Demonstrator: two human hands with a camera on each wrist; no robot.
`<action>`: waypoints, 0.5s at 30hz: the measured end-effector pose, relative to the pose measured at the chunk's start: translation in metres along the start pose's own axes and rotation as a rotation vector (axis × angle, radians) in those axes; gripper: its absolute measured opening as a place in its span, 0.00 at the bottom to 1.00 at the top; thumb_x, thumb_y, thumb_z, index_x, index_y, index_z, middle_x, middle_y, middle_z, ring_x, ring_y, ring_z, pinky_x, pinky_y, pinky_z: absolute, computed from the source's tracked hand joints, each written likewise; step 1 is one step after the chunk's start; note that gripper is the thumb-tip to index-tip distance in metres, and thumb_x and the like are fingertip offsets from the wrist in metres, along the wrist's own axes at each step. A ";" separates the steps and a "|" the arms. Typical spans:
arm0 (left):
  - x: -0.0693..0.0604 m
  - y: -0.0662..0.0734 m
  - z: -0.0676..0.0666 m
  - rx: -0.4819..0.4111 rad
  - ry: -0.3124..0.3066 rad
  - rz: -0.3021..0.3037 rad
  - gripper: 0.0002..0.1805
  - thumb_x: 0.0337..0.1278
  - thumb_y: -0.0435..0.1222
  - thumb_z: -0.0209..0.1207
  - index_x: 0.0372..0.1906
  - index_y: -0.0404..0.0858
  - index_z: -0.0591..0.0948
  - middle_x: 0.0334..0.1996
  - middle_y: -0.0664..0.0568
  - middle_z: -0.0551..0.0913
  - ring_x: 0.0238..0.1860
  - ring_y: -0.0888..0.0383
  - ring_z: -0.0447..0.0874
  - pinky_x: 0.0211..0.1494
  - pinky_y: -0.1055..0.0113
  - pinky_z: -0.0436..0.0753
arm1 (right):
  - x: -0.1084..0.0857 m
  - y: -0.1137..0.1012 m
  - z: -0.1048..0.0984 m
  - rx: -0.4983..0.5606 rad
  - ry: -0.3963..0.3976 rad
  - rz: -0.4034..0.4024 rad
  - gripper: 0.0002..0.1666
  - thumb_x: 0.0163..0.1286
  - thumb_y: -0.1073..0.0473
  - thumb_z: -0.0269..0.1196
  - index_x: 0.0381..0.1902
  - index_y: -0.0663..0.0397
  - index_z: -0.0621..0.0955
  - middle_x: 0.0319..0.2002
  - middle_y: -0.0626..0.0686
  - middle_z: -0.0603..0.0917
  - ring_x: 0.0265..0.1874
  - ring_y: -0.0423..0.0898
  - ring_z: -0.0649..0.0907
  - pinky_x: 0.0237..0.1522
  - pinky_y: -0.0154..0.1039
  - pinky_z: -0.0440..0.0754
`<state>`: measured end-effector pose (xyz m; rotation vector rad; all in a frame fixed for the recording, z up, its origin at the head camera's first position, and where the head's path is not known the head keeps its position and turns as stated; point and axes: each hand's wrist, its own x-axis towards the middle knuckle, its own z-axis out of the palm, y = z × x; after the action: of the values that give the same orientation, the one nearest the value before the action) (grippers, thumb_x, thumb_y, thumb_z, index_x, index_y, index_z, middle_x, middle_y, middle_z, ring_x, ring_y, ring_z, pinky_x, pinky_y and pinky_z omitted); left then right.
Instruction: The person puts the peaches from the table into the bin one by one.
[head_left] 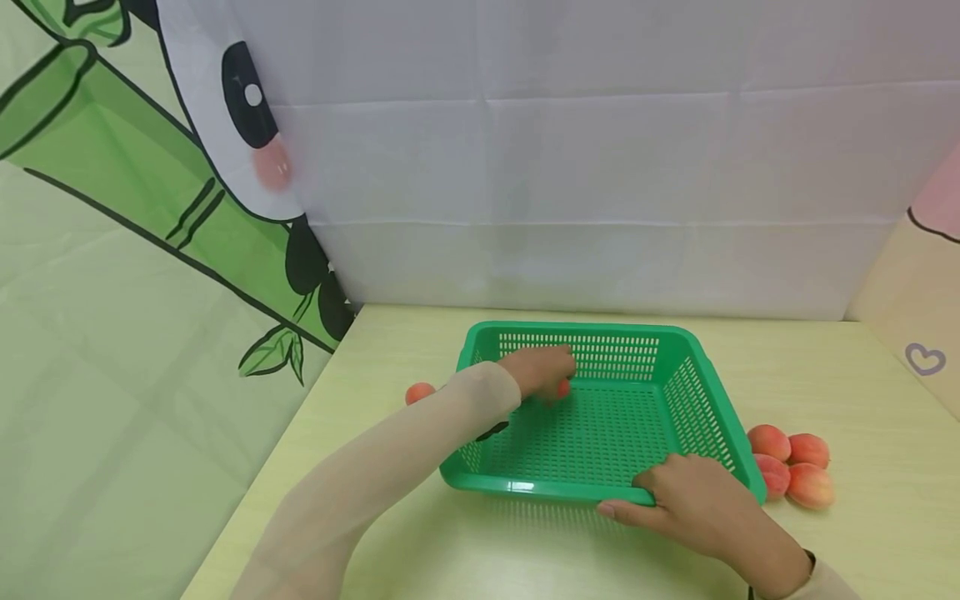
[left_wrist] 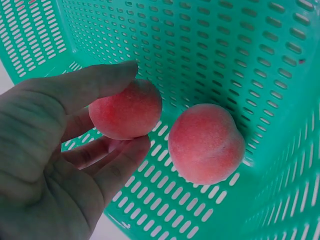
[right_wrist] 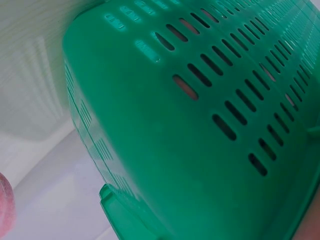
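1. Two peaches are inside your green basket (head_left: 697,400): a held peach (left_wrist: 125,110), and a loose peach (left_wrist: 206,144) just beside it on the slotted floor, near a side wall.
2. Your left hand (head_left: 537,372) reaches down into the basket toward its far left part; its thumb and fingers are narrowed around the held peach, pinching it from opposite sides. Whether that peach touches the floor, you cannot tell.
3. Your right hand (head_left: 697,504) grips the basket's near rim toward the right corner, fingers curled over it and thumb on the outer side.
4. Most of the basket's floor shows bare toward the right; its walls are pierced with rows of slots.
5. Outside, four peaches (head_left: 811,486) sit clustered just beyond the basket's right wall, on the pale table (head_left: 885,533).
6. Another peach (head_left: 419,392) lies to the basket's left, partly hidden by your left sleeve (head_left: 390,467).
7. Behind the table hangs a creased backdrop (head_left: 600,167), with printed bamboo (head_left: 150,167) on your left.
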<state>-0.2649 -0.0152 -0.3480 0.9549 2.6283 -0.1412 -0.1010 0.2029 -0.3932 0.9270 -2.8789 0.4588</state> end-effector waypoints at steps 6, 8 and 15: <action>0.006 -0.003 0.003 0.018 -0.025 -0.008 0.05 0.79 0.35 0.58 0.41 0.45 0.81 0.70 0.46 0.74 0.41 0.57 0.70 0.32 0.65 0.66 | 0.000 0.001 0.001 -0.009 0.004 -0.002 0.35 0.73 0.26 0.63 0.14 0.34 0.66 0.17 0.33 0.50 0.17 0.30 0.54 0.20 0.30 0.55; 0.006 -0.003 0.003 0.013 -0.026 -0.008 0.07 0.80 0.35 0.57 0.39 0.44 0.80 0.77 0.44 0.69 0.47 0.56 0.78 0.32 0.65 0.65 | 0.000 0.001 0.001 -0.012 0.005 -0.002 0.34 0.73 0.26 0.63 0.15 0.33 0.66 0.17 0.33 0.50 0.17 0.30 0.54 0.20 0.30 0.55; 0.005 -0.003 0.003 -0.017 -0.035 -0.012 0.11 0.82 0.35 0.55 0.35 0.42 0.77 0.84 0.41 0.58 0.47 0.55 0.84 0.32 0.66 0.64 | 0.000 0.002 0.001 -0.008 0.007 -0.007 0.34 0.73 0.26 0.63 0.15 0.33 0.66 0.17 0.32 0.51 0.16 0.29 0.55 0.20 0.30 0.55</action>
<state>-0.2694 -0.0149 -0.3526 0.9224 2.5991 -0.1367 -0.1022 0.2038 -0.3941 0.9327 -2.8676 0.4493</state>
